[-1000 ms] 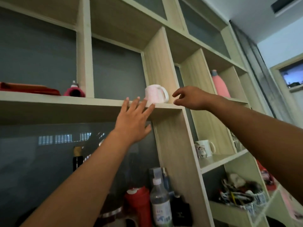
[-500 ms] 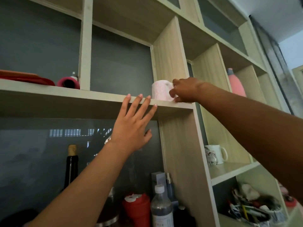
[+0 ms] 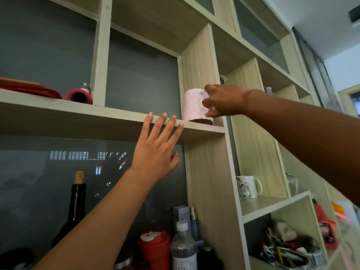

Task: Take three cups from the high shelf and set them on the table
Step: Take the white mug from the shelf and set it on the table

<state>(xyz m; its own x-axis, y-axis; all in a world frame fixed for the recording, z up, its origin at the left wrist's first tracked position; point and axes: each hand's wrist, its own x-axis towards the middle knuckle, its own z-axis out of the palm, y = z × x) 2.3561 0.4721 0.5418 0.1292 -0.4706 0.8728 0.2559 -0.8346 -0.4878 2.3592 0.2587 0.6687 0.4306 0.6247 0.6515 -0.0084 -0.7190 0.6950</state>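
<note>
Since half a second ago the right hand (image 3: 224,102) has closed further round the pink cup (image 3: 195,106), and the cup now leans, its base lifted on the right side off the shelf (image 3: 78,115).

Nearest, the left forearm rises from the lower left of the frame toward the centre. The left hand (image 3: 155,151) is spread flat and grasps nothing; its fingertips (image 3: 163,116) rest on the front edge of the shelf, thumb hanging below. The right arm comes in from the right edge, stretched out and sloping up to the middle of the frame.

The shelving is pale wood with grey back panels, seen from below. In the lower part of the frame stand a dark wine bottle (image 3: 77,203), a red container (image 3: 153,248) and a clear plastic bottle (image 3: 183,248). At lower right another compartment holds a white mug (image 3: 249,186).

On the shelf at upper left lie a red flat thing (image 3: 29,90) and a pink roll (image 3: 78,95).

The right hand is clamped on the cup's right side, where the handle is hidden, thumb beneath. The cup sits at the right end of its compartment, near the upright board.
</note>
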